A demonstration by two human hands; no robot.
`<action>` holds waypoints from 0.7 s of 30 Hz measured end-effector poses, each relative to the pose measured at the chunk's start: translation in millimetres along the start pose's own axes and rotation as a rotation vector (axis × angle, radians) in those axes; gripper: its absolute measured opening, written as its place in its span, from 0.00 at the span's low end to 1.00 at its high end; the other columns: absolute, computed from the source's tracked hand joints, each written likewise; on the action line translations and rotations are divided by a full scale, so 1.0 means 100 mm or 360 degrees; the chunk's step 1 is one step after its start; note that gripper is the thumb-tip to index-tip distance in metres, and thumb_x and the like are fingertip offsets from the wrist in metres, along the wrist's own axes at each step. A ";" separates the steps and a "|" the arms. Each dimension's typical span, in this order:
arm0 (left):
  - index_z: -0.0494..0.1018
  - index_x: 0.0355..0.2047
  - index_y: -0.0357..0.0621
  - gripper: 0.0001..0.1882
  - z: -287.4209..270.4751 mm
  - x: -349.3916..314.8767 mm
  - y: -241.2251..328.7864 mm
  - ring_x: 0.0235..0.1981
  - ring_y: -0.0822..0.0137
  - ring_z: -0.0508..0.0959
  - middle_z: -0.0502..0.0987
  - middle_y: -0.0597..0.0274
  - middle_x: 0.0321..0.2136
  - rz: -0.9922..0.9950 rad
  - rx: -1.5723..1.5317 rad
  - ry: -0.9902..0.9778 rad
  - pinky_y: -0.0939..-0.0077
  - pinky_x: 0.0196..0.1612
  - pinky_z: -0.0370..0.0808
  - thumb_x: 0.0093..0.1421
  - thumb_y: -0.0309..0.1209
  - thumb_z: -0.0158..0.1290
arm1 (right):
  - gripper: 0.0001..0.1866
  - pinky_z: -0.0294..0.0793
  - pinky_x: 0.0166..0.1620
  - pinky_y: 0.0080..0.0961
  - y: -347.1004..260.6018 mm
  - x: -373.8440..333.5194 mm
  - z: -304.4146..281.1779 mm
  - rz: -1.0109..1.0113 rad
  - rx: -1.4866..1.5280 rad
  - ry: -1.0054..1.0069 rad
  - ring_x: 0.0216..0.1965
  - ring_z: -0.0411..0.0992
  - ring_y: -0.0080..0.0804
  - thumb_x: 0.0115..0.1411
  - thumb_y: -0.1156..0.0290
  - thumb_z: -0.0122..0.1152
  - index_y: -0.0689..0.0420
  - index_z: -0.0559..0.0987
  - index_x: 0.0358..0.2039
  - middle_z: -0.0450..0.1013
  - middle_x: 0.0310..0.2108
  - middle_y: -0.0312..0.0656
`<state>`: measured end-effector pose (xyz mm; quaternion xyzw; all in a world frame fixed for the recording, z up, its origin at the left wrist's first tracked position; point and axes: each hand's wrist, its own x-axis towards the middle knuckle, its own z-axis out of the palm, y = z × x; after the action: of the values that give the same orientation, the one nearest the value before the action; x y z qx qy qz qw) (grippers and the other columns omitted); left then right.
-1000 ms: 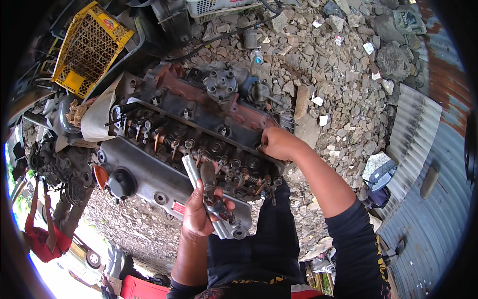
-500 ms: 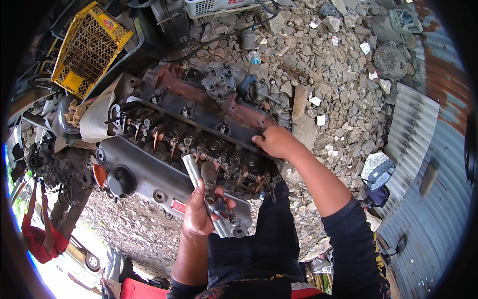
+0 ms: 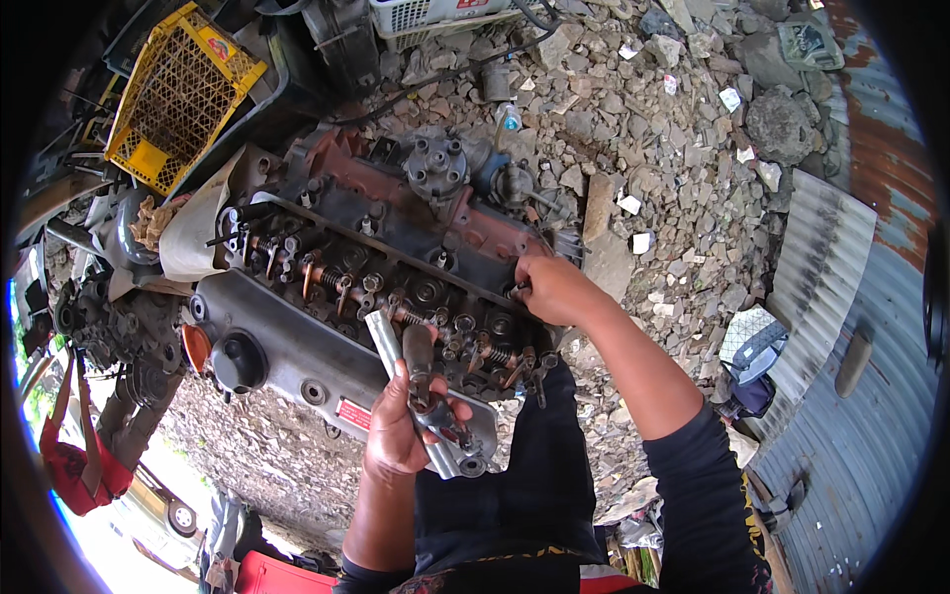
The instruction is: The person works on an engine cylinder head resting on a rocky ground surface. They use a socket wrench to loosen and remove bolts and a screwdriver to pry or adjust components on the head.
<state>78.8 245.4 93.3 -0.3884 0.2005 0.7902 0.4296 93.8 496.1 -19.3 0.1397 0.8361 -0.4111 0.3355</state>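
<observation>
An engine's cylinder head [image 3: 426, 292] lies in front of me, its row of rocker arms and springs exposed. Below it rests a long grey valve cover [image 3: 287, 327] with a black cap [image 3: 240, 360]. My left hand [image 3: 398, 426], closed, holds a shiny metal tube [image 3: 383, 339] together with a dull metal tool [image 3: 419, 354] that has a thick cylindrical end. At the right end of the engine, my right hand [image 3: 556, 290] is closed, thumb and fingers pinched at the dark edge beside the rockers. Whatever sits between those fingertips is too small and hidden to name.
Loose stones [image 3: 683, 178] cover the ground beyond the engine. A yellow crate [image 3: 183, 94] stands at the far left, a white basket [image 3: 435, 22] at the top. Corrugated sheets [image 3: 826, 267] line the right side. A person in red [image 3: 84, 460] is at the lower left.
My right hand has shifted slightly right and down at the engine's edge, its fingers curling into a tighter pinch. My left hand keeps the tube and tool in nearly the same place.
</observation>
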 end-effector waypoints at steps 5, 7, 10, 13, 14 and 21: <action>0.44 0.67 0.52 0.32 -0.14 0.03 -0.01 0.36 0.45 0.81 0.77 0.54 0.37 -0.0026 -0.0131 -0.0218 0.77 0.16 0.78 0.68 0.45 0.41 | 0.17 0.73 0.40 0.43 -0.17 -0.01 -0.06 0.0220 -0.0062 -0.0139 0.37 0.74 0.54 0.59 0.59 0.59 0.63 0.79 0.32 0.76 0.31 0.57; 0.44 0.67 0.53 0.32 -0.12 0.06 -0.02 0.36 0.45 0.81 0.77 0.54 0.37 -0.0041 -0.0154 -0.0222 0.76 0.16 0.78 0.68 0.45 0.41 | 0.16 0.73 0.40 0.43 -0.10 0.04 0.01 0.0155 -0.0156 -0.0130 0.37 0.75 0.54 0.58 0.60 0.59 0.63 0.78 0.33 0.76 0.32 0.56; 0.44 0.67 0.54 0.32 -0.10 0.06 -0.03 0.37 0.44 0.81 0.77 0.54 0.37 -0.0062 -0.0172 -0.0237 0.76 0.16 0.78 0.68 0.45 0.41 | 0.16 0.72 0.40 0.43 0.02 0.02 0.07 -0.0093 -0.0116 0.0032 0.35 0.75 0.55 0.58 0.60 0.59 0.64 0.79 0.30 0.76 0.29 0.57; 0.50 0.66 0.53 0.32 0.01 0.03 -0.01 0.29 0.51 0.82 0.78 0.59 0.31 -0.0044 -0.0007 0.0001 0.82 0.12 0.73 0.66 0.49 0.43 | 0.17 0.72 0.40 0.44 -0.02 0.00 0.07 -0.0076 0.0076 0.0088 0.34 0.74 0.55 0.59 0.60 0.59 0.64 0.79 0.29 0.75 0.28 0.56; 0.49 0.66 0.53 0.32 0.00 0.03 0.00 0.29 0.51 0.82 0.78 0.60 0.30 -0.0034 -0.0008 -0.0002 0.82 0.12 0.73 0.66 0.49 0.43 | 0.17 0.72 0.40 0.44 -0.07 0.01 0.02 0.0065 0.0023 0.0004 0.34 0.74 0.55 0.59 0.60 0.59 0.64 0.79 0.29 0.75 0.28 0.56; 0.49 0.66 0.52 0.32 0.04 0.00 0.02 0.28 0.52 0.82 0.79 0.60 0.29 -0.0017 -0.0003 0.0031 0.82 0.12 0.73 0.66 0.49 0.43 | 0.24 0.73 0.44 0.44 -0.10 0.08 -0.05 0.0101 -0.0144 -0.0251 0.40 0.74 0.55 0.61 0.54 0.54 0.68 0.79 0.34 0.76 0.35 0.59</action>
<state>75.6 246.8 96.2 -0.3976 0.2018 0.7843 0.4313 80.7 493.3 -16.2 0.1180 0.8198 -0.3719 0.4191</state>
